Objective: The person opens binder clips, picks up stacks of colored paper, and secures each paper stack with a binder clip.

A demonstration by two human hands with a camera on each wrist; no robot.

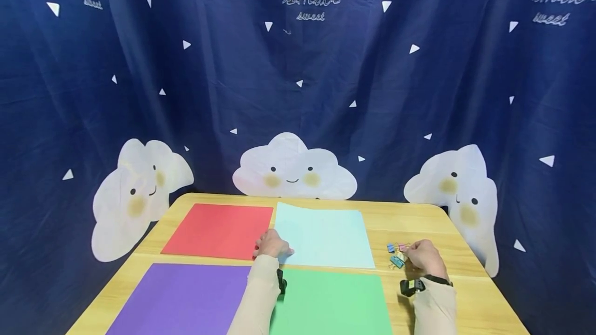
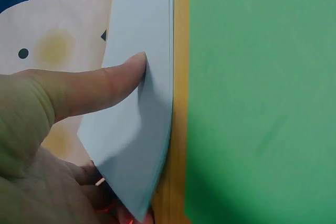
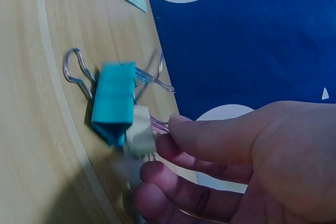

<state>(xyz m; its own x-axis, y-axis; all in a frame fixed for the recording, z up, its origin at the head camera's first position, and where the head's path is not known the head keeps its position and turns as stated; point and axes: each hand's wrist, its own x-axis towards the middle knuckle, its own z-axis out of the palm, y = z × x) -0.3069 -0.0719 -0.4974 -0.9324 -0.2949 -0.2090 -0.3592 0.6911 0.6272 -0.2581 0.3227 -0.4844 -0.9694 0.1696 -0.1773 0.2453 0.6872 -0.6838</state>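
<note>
My left hand grips the near left corner of a light blue paper stack. In the left wrist view the thumb lies on top of the sheets, fingers curl beneath, and the corner is bent up off the table. On the right, my right hand is at a small group of binder clips. Its thumb and forefinger pinch the wire handle of a whitish binder clip. Touching or close beside that stands a larger teal binder clip. Blue and pink binder clips are just behind.
A red sheet lies far left, a purple sheet near left, and a green sheet in front of the light blue stack. The wooden table ends close to a dark blue curtain around it.
</note>
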